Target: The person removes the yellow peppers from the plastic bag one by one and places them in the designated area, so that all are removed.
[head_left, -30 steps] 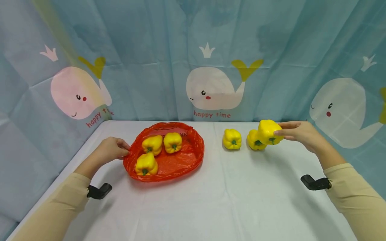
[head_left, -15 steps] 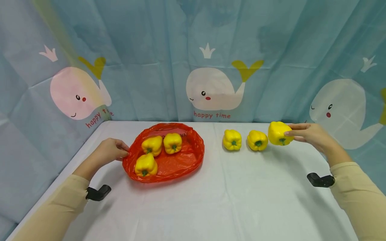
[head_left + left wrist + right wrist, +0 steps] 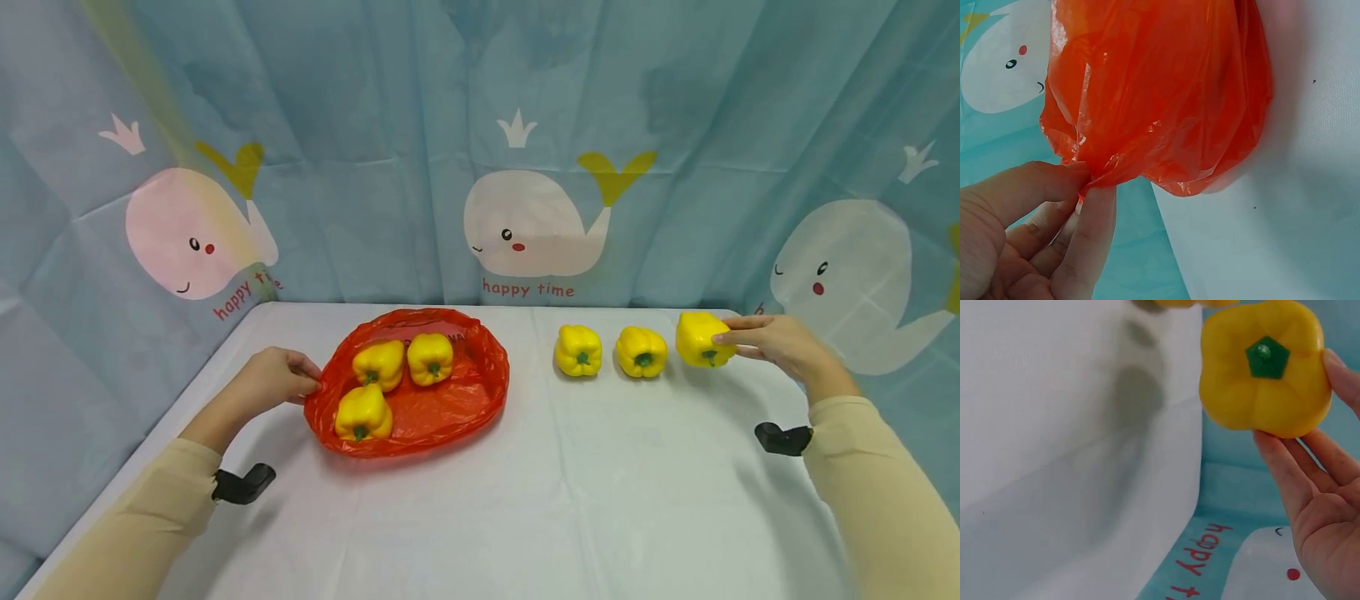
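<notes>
A red plastic bag lies open on the white table with three yellow bell peppers inside. My left hand pinches the bag's left edge between thumb and fingers. Two more yellow peppers sit in a row to the right of the bag. My right hand holds a third yellow pepper at the right end of that row, close to the table. In the right wrist view this pepper shows its green stem, with fingers under it and a thumb at its side.
A blue curtain with white whales hangs close behind and around the table. The table's back right corner lies just behind the held pepper. Black wrist mounts show under both sleeves.
My right hand has carried the yellow pepper rightward past the second pepper and lowered it toward the table at the row's right end. The left hand keeps its pinch on the bag.
</notes>
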Demonstrator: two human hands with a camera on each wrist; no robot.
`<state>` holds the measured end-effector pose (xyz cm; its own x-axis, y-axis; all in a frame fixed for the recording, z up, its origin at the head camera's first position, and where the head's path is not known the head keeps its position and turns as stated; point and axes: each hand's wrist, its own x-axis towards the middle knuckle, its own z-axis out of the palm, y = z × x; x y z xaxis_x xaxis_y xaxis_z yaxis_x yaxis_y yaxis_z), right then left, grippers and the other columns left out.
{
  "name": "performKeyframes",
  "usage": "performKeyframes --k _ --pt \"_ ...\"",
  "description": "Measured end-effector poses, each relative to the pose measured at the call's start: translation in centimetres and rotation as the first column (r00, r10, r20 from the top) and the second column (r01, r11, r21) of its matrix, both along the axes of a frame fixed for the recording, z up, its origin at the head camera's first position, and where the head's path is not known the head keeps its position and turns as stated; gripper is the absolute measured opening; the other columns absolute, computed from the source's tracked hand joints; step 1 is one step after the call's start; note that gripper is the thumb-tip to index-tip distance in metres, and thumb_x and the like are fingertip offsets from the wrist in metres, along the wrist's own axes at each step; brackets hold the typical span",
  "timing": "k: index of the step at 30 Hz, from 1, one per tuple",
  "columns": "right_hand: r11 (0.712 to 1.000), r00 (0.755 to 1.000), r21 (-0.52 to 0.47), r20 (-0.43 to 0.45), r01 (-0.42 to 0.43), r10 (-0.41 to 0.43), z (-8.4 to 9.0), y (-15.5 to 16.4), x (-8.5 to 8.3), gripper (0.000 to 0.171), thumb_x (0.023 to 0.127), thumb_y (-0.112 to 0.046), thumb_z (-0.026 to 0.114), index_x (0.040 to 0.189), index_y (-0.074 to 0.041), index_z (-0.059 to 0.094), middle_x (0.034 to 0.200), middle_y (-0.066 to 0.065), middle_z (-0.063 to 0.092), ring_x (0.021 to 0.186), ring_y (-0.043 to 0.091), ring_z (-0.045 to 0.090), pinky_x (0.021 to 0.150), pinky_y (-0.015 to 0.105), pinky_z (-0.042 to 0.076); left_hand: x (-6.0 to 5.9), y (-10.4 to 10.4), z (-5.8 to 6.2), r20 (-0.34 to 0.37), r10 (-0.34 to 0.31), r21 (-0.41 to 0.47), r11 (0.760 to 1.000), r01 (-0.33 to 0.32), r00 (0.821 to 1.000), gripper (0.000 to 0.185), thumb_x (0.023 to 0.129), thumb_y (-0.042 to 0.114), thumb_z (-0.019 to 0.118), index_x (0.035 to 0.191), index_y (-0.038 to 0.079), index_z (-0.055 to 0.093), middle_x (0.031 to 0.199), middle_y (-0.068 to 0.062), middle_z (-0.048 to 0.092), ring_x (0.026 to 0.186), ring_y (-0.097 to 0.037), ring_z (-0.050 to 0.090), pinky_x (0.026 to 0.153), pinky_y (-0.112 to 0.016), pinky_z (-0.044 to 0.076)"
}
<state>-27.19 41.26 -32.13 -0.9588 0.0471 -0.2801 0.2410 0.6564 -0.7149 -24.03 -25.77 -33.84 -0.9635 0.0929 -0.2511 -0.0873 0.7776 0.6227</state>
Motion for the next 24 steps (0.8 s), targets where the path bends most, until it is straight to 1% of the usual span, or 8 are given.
performKeyframes --k 3,8,10,14,17,24 --pt "1.000 1.000 -0.006 0.004 0.006 -0.006 -0.5 0.2 -0.4 0.095 0.078 -0.055 0.064 0.142 0.005 0.026 0.148 0.029 0.017 0.133 0.043 0.025 0.102 0.043 0.035 0.0 -0.1 -0.1 0.000 -0.003 0.001 1.000 0.003 1.000 0.028 0.086 0.017 0.064 0.105 -0.003 0.063 0.095 -0.013 0.065 0.077 -0.017 0.062 0.077 -0.040 0.056" --pt "0.999 1.000 -0.049 0.017 0.002 -0.002 -1.2 0.6 -0.9 0.092 0.081 -0.050 0.064 0.143 0.005 0.024 0.150 0.028 0.015 0.134 0.041 0.025 0.101 0.039 0.037 0.0 -0.2 -0.2 -0.005 -0.008 0.003 1.000 0.008 1.000 0.028 0.086 0.018 0.064 0.105 -0.002 0.063 0.095 -0.012 0.065 0.077 -0.016 0.062 0.077 -0.041 0.056" --pt "0.999 1.000 -0.053 0.029 0.004 -0.002 -1.5 0.8 -0.9 0.092 0.081 -0.050 0.063 0.143 0.004 0.023 0.150 0.027 0.015 0.134 0.040 0.025 0.101 0.038 0.038 0.0 -0.2 -0.2 -0.005 -0.009 0.005 1.000 0.009 1.000 0.028 0.086 0.018 0.064 0.105 -0.002 0.063 0.095 -0.012 0.065 0.078 -0.017 0.062 0.078 -0.041 0.056" --pt "0.999 0.999 -0.046 0.039 -0.004 0.006 -2.2 0.9 -1.0 0.092 0.081 -0.052 0.062 0.143 0.004 0.024 0.149 0.028 0.018 0.133 0.040 0.026 0.102 0.040 0.037 0.0 -0.2 -0.2 -0.006 -0.013 0.007 1.000 0.013 1.000 0.028 0.086 0.018 0.064 0.105 -0.002 0.063 0.095 -0.012 0.065 0.078 -0.017 0.062 0.078 -0.041 0.056" --pt "0.999 0.999 -0.051 0.051 -0.011 0.014 -2.7 1.0 -1.2 0.092 0.081 -0.051 0.063 0.143 0.004 0.024 0.149 0.028 0.018 0.134 0.041 0.025 0.105 0.044 0.034 0.0 -0.2 -0.2 -0.009 -0.016 0.006 1.000 0.016 1.000 0.028 0.086 0.018 0.064 0.105 -0.002 0.063 0.095 -0.012 0.065 0.079 -0.017 0.062 0.078 -0.041 0.056" --pt "0.997 0.997 -0.072 0.074 0.011 -0.005 -3.7 1.3 -1.6 0.093 0.082 -0.050 0.062 0.144 0.004 0.020 0.150 0.028 0.015 0.136 0.043 0.021 0.108 0.048 0.029 0.0 -0.3 -0.3 -0.004 -0.014 0.009 1.000 0.014 1.000 0.028 0.085 0.019 0.064 0.104 -0.001 0.063 0.095 -0.011 0.065 0.079 -0.017 0.062 0.078 -0.040 0.056"
